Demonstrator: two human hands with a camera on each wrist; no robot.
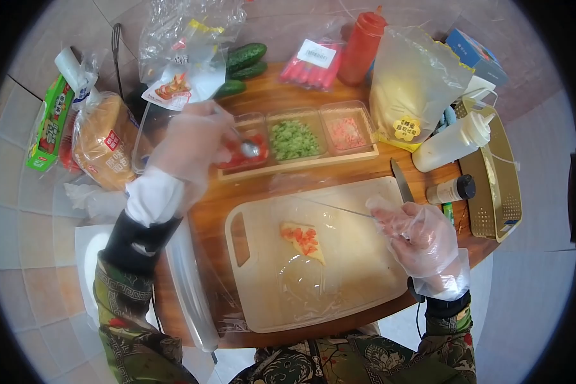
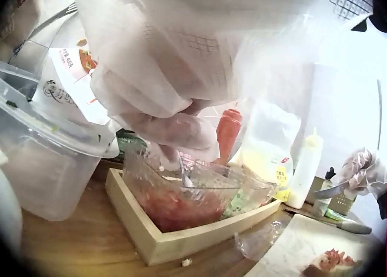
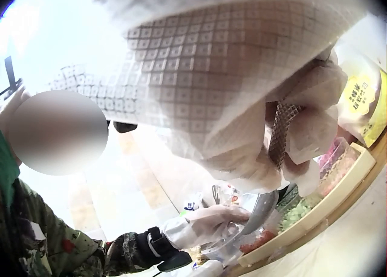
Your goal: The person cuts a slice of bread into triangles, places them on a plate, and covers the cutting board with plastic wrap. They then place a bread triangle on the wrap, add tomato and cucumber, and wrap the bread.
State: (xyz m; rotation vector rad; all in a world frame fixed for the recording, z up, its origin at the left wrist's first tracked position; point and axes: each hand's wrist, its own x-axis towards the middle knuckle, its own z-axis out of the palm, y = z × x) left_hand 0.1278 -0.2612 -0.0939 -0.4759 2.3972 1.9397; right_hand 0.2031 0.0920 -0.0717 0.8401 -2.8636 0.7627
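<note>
My gloved left hand (image 1: 189, 141) pinches a spoon (image 1: 250, 148) whose bowl is in the container of red pieces (image 1: 237, 160). In the left wrist view, the fingers of that hand (image 2: 163, 108) are just above the container. My gloved right hand (image 1: 422, 246) grips a thin metal blade over the right side of the white cutting board (image 1: 365, 275); the right wrist view shows the blade (image 3: 261, 213) beyond the fingers of the hand (image 3: 290, 126). A pale yellow piece (image 1: 314, 251) topped with red bits lies on the board, on clear film.
Containers of green bits (image 1: 294, 139) and pink bits (image 1: 346, 134) share the wooden tray (image 1: 301, 167). A knife (image 1: 401, 180) lies behind the board. Bread (image 1: 105, 141) stands left; a red bottle (image 1: 363, 48), white bottle (image 1: 451, 144), pepper-type shaker (image 1: 450, 190) and basket (image 1: 498, 185) stand right.
</note>
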